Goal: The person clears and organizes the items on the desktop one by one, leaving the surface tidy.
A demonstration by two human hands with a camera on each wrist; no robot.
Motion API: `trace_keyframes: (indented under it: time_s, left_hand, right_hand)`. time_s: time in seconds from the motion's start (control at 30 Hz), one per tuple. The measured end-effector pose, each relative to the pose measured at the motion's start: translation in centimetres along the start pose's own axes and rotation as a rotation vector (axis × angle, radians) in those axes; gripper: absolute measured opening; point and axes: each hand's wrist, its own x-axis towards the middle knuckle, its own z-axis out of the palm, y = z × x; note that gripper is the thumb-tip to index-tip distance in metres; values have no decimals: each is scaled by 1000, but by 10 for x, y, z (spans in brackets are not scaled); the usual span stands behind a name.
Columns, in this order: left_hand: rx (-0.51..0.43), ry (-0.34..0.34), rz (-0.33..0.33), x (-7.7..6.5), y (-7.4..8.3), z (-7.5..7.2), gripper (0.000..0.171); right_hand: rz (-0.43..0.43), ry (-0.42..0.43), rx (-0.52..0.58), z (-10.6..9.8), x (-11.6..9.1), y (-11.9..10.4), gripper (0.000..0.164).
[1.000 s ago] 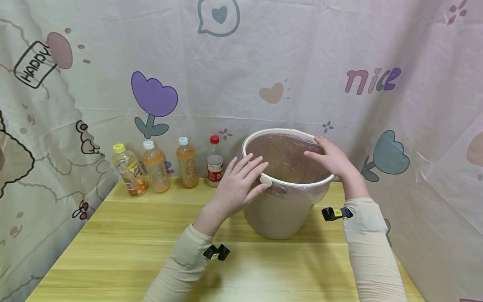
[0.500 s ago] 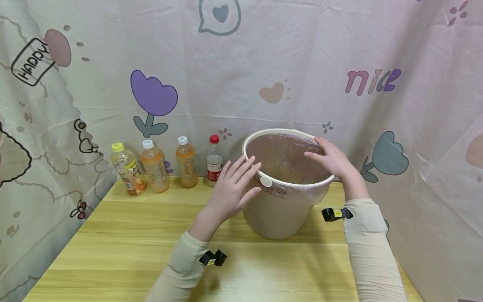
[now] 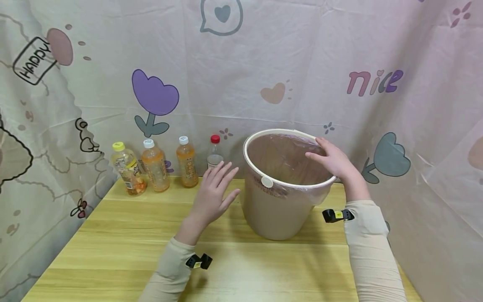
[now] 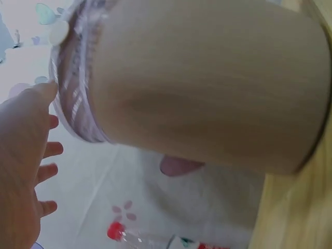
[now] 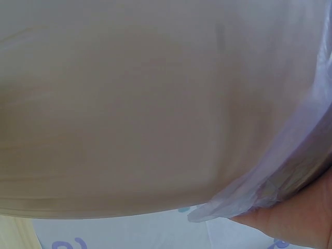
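Note:
A beige trash bin (image 3: 277, 216) with a white rim stands upright on the table, lined with a clear plastic bag (image 3: 286, 161) folded over the rim. My right hand (image 3: 336, 159) rests on the bin's right rim, its thumb extended over the opening. In the right wrist view, the bag's edge (image 5: 233, 202) lies against that hand. My left hand (image 3: 211, 197) is raised left of the bin, fingers straight and spread, holding nothing. Behind it, partly covered by its fingertips in the head view, stands a red-capped bottle (image 3: 215, 153).
Two white-capped orange bottles (image 3: 155, 167) and a yellow-capped bottle (image 3: 128, 170) stand along the table's back left. The wooden table (image 3: 124, 251) meets a printed curtain (image 3: 234, 75) at the back, with more curtain at both sides.
My left hand has moved off the bin's rim, leftward and slightly down, and now overlaps the red-capped bottle in the head view. The right hand stays on the rim.

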Motion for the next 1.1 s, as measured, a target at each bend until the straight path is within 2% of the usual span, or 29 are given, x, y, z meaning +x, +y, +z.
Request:
trace_keyframes:
  time_s: [0.17, 0.33, 0.6, 0.77, 0.9, 1.1]
  left_hand:
    - [62, 9, -17, -8, -15, 2, 55]
    - [118, 25, -37, -9, -30, 5, 52]
    - [198, 52, -129, -1, -54, 11, 43]
    - [251, 61, -210, 9, -66, 19, 45]
    - [298, 19, -293, 20, -74, 25, 50]
    - [322, -99, -399, 35, -84, 35, 59]
  right_hand:
    - [3, -2, 2, -1, 0, 0, 84]
    - [-5, 3, 5, -1, 1, 0, 84]
    - [2, 3, 5, -1, 2, 0, 84]
    - [6, 2, 7, -1, 2, 0, 83]
    - [3, 4, 7, 0, 1, 0, 83]
    - [3, 5, 4, 0, 1, 1, 83]
